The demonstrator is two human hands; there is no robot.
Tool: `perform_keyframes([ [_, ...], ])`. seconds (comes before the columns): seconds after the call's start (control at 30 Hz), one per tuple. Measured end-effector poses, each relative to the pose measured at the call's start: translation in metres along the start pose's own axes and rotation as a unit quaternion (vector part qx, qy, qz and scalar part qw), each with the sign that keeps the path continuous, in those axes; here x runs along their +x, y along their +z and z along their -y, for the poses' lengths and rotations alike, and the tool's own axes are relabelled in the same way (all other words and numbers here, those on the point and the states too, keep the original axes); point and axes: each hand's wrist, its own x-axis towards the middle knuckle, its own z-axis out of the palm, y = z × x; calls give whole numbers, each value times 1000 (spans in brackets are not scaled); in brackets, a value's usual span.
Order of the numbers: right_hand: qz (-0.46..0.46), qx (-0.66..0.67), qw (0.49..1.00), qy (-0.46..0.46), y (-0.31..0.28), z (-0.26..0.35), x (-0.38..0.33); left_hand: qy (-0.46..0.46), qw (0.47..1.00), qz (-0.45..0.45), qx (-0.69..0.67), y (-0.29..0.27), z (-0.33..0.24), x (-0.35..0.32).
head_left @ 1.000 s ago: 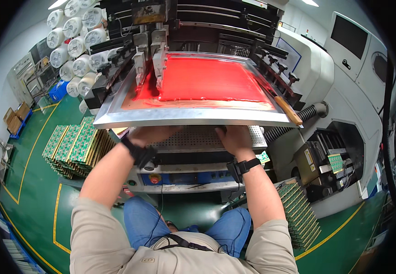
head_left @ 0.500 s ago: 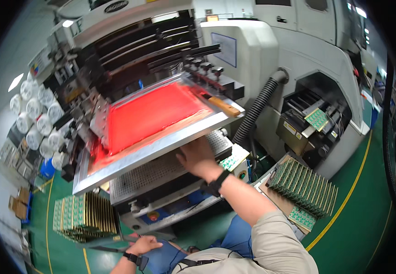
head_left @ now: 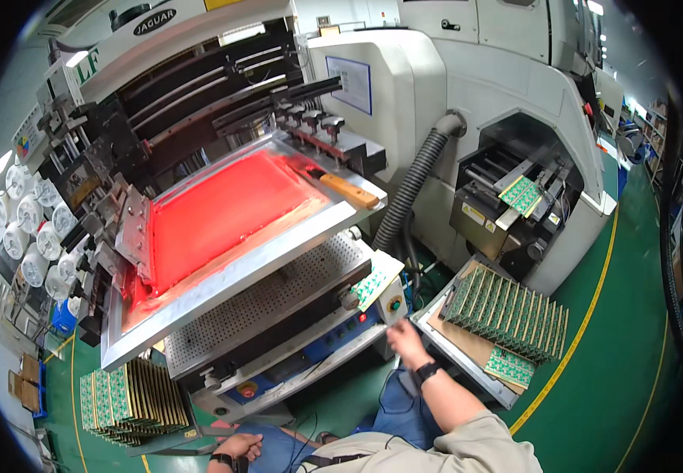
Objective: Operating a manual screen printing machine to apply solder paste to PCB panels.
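- Nearest, left hand (head_left: 239, 448) rests low by the lap, fingers loosely curled, holding nothing.
- Right hand (head_left: 407, 344) is extended, fingers open and empty.
- Green circuit board (head_left: 376, 281) lies just beyond them on the perforated bed (head_left: 278, 303), up-left, long axis running away.

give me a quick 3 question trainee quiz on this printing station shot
1. True or false: the right hand is holding the screen frame.
2. What colour is the screen inside the frame? A) blue B) red C) white
3. Fill in: the rack of green boards stands to the person's ____.

Key:
1. False; the hand is below it, near the front of the tray that holds the boards, and grips nothing.
2. B
3. right
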Motion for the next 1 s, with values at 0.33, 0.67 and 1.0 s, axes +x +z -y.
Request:
perform_keyframes([
  [0.33,-87,-201,963,-158,31,30,18,-11,999,21,-44,1,-5,-13],
  [0.67,193,-148,969,-53,36,72,-45,-17,998,45,-28,-24,-14,-79],
  [1.0,659,23,612,-437,123,395,-238,-34,999,11,-30,-52,-37,-160],
])
